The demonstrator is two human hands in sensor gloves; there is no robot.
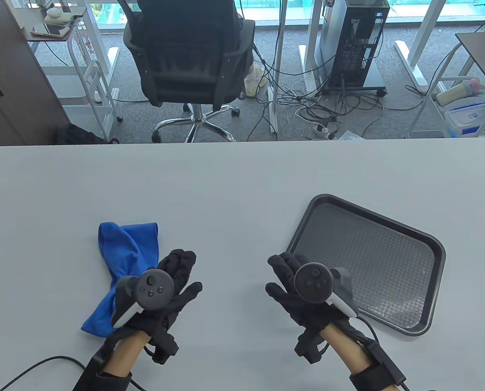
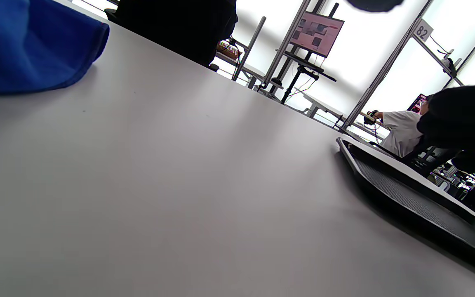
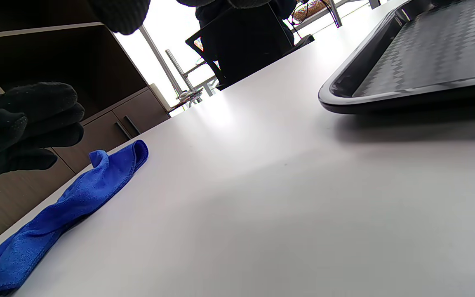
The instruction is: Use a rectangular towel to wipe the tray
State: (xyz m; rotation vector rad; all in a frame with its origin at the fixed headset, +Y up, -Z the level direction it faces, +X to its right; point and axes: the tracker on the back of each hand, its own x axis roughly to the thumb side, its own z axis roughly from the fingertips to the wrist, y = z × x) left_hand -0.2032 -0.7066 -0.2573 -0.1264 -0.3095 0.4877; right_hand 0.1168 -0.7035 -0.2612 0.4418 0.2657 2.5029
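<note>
1. The table [image 1: 234, 183] is a plain pale grey top that fills the lower two thirds of the table view. Its far edge runs straight across the middle of the frame.
2. At the bottom of that view both gloved hands hang over the table, palms down, with a bare strip of tabletop between them.
3. The left hand [image 1: 165, 291], lower left, has its fingers extended and slightly spread, with nothing gripped. Its outer side overlaps the towel; whether it touches the cloth I cannot tell.
4. The right hand [image 1: 303, 287], lower right, also has its fingers loosely spread and holds nothing. It hovers at the near left corner of the tray; contact with the rim cannot be told.
5. The towel [image 1: 118, 264] is blue and crumpled into a long twisted strip. It lies on the table at lower left, running from beside the left wrist up to a folded end, well apart from the tray.
6. The tray [image 1: 372, 260] is dark with a textured floor and a raised rim. It sits flat and turned at an angle at centre right, near the right edge of the table.
7. Beyond the towel and tray, bare tabletop stretches to the far edge.
8. Past the table, at the top of the frame, stand a black office chair [image 1: 189, 53], a computer tower [image 1: 358, 40] and loose cables [image 1: 307, 102] on grey carpet.
</note>
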